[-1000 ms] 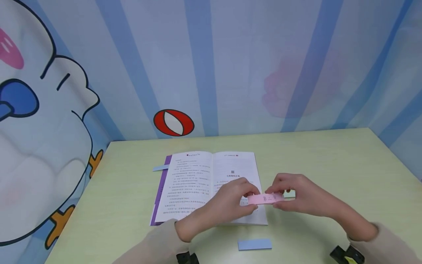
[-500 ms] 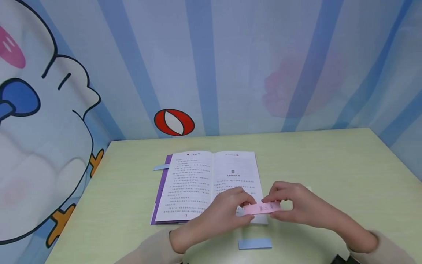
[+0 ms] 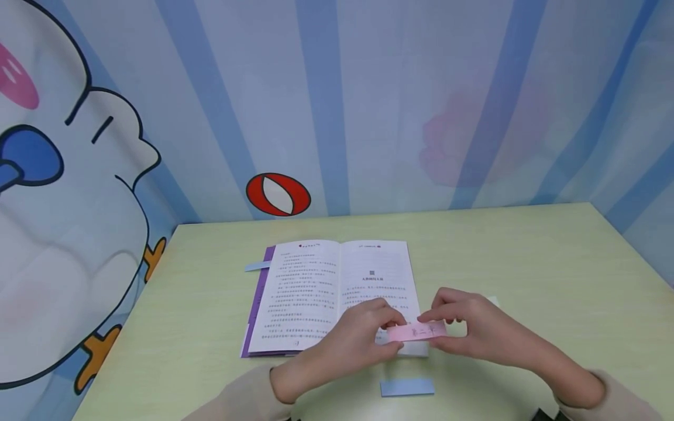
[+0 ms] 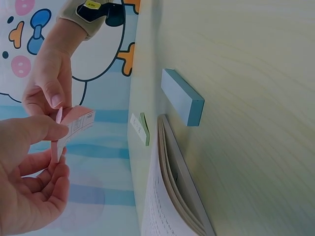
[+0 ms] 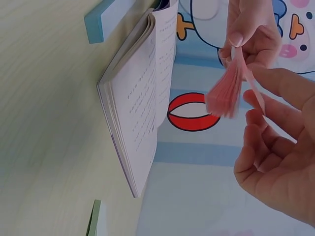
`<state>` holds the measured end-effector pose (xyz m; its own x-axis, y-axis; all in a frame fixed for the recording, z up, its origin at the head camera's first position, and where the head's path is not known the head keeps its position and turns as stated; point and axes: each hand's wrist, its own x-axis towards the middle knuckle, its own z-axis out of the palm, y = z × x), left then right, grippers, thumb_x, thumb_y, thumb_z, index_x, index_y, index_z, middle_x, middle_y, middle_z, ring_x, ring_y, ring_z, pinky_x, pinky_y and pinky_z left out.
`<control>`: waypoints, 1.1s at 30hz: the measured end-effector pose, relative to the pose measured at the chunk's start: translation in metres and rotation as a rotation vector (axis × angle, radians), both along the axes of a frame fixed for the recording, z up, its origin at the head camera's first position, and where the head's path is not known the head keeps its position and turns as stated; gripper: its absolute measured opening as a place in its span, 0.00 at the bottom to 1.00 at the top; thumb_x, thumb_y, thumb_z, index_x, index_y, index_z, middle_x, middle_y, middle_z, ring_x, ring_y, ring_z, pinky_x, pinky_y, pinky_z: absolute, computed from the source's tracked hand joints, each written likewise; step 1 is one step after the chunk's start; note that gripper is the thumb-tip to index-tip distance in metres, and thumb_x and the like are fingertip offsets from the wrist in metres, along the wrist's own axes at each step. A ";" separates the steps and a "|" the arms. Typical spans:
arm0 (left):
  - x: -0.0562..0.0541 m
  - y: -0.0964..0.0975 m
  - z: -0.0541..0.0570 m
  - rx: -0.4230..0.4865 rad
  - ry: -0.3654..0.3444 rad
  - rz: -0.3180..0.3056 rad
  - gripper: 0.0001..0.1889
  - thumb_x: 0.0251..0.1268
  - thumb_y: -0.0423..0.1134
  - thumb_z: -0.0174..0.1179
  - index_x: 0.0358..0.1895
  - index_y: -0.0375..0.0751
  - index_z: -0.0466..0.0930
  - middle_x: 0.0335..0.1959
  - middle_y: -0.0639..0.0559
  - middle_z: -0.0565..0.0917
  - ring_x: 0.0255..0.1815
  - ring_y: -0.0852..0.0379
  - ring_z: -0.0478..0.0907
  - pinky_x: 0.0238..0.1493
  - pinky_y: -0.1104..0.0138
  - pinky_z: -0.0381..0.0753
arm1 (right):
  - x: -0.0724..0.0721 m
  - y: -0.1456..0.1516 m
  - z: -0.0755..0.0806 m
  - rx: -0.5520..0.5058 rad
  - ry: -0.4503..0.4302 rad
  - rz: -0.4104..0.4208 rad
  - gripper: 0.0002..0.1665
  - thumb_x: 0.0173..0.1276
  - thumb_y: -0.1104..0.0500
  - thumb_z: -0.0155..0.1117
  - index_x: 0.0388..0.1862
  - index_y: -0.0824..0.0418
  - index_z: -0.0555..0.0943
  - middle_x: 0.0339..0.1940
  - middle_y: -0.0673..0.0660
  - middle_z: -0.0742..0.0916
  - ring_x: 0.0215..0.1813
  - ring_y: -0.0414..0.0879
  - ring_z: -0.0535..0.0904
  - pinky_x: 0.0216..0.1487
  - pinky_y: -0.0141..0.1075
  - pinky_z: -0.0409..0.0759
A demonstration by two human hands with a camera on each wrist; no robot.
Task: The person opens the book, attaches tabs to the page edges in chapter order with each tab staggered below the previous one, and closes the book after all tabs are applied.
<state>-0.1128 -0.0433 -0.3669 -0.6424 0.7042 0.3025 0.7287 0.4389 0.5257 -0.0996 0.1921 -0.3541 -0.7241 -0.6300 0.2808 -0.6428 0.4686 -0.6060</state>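
Observation:
Between both hands, over the lower right of the open book (image 3: 305, 280), is a pink sticky note pad (image 5: 224, 93). My left hand (image 3: 363, 330) pinches one end of it between thumb and fingers. In the right wrist view the loose ends of its sheets fan apart. One pink sticky note (image 5: 260, 105) stands away from the rest, its other end by the left thumb. My right hand (image 3: 466, 327) pinches that sheet. Seen from the head, handwritten characters face up on the pink strip (image 3: 416, 331).
A blue sticky note pad (image 3: 407, 387) lies on the table in front of the book. Partly behind the right hand is a green-edged pad (image 4: 142, 129). A pale blue tab (image 3: 257, 266) sticks out of the book's left side. A cartoon-printed curtain (image 3: 368, 117) hangs behind the table.
Both hands and the pink pad have come down toward the person, away from the page's middle. The handwriting on the strip shows more clearly now. Book and blue pad have stayed put.

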 end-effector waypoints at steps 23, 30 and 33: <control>-0.001 -0.002 -0.003 0.012 0.012 0.048 0.09 0.49 0.35 0.68 0.36 0.43 0.82 0.29 0.58 0.76 0.30 0.67 0.69 0.35 0.82 0.66 | 0.000 -0.004 0.002 -0.227 -0.665 -0.368 0.12 0.56 0.61 0.69 0.35 0.70 0.83 0.26 0.55 0.84 0.27 0.44 0.78 0.30 0.37 0.80; -0.001 -0.002 -0.005 0.018 -0.004 0.062 0.09 0.49 0.34 0.68 0.36 0.42 0.82 0.30 0.58 0.77 0.31 0.67 0.70 0.36 0.81 0.68 | 0.002 -0.005 0.002 -0.181 -0.567 -0.336 0.10 0.56 0.59 0.70 0.33 0.66 0.84 0.26 0.55 0.84 0.26 0.43 0.77 0.29 0.33 0.78; -0.001 -0.003 -0.006 0.026 -0.007 0.067 0.09 0.49 0.34 0.68 0.36 0.42 0.82 0.30 0.58 0.77 0.31 0.67 0.71 0.36 0.81 0.68 | 0.003 -0.006 0.004 -0.162 -0.514 -0.317 0.08 0.56 0.59 0.70 0.31 0.64 0.84 0.25 0.54 0.85 0.25 0.42 0.77 0.28 0.32 0.78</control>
